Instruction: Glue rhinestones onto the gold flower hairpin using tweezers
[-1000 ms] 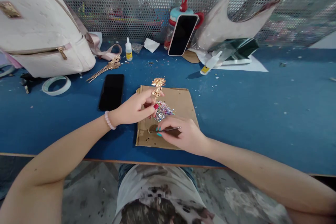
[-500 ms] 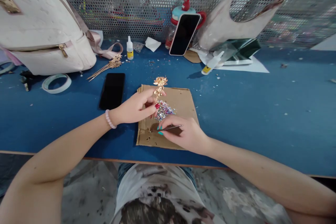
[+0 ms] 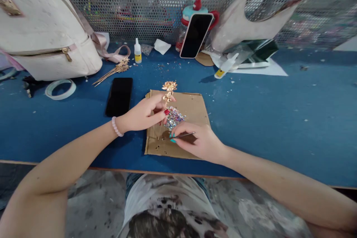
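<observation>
My left hand (image 3: 146, 113) is closed on a gold flower hairpin (image 3: 169, 86), its blossom upward and its thin stem slanting down toward the cardboard. Pinched in my right hand (image 3: 196, 139) are thin metal tweezers (image 3: 182, 135), with their tip pointing left, close to the lower stem. Both hands are over a piece of brown cardboard (image 3: 195, 108). Between them lies a pile of small glittering rhinestones (image 3: 175, 118), partly covered by my fingers. Whether the tweezers hold a stone is too small to tell.
Left of the cardboard are a black phone (image 3: 119, 96), a tape roll (image 3: 60, 89), more gold hairpins (image 3: 119, 67) and a white backpack (image 3: 50, 26). Behind stand a glue bottle (image 3: 137, 52), a propped phone (image 3: 196, 35) and a cup (image 3: 192, 10). Another glue bottle (image 3: 225, 66) leans at right.
My right hand has shifted slightly right with the tweezers, their tip now a little farther from the hairpin stem. My left hand and the hairpin have barely moved.
</observation>
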`<state>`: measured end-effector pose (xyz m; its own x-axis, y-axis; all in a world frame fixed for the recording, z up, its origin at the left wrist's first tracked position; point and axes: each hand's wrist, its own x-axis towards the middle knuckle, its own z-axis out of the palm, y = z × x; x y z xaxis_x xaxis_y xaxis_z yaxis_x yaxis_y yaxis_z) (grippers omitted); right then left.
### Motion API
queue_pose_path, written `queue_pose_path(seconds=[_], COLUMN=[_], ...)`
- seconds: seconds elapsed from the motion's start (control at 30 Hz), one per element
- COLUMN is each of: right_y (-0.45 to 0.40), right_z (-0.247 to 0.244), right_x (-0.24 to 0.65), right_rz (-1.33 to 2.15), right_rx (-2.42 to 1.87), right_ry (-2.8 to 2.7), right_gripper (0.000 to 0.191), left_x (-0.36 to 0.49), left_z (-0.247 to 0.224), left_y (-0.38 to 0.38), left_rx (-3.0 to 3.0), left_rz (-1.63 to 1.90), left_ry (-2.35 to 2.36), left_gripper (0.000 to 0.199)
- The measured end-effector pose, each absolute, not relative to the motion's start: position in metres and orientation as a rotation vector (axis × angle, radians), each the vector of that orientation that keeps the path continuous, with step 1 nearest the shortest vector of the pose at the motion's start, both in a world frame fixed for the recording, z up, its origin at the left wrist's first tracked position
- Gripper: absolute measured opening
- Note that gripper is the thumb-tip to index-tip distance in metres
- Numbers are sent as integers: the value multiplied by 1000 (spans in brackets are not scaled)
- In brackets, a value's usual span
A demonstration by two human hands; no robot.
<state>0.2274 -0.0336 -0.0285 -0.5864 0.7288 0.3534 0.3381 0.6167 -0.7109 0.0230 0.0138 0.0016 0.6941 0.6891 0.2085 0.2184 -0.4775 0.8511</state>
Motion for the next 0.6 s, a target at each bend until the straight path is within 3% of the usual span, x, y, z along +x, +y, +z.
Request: queue_pose_path(seconds=[0.6], right_y=[-11], right_z=[11], right_x=[256], right_rz=[521], right_rx=[-664], right_ry=[-1945], right_gripper=[15], left_x=[27], left_z=[2], left_y=[13], left_rx=[1856], left_rz=[771], left_ry=[654], left_gripper=[22])
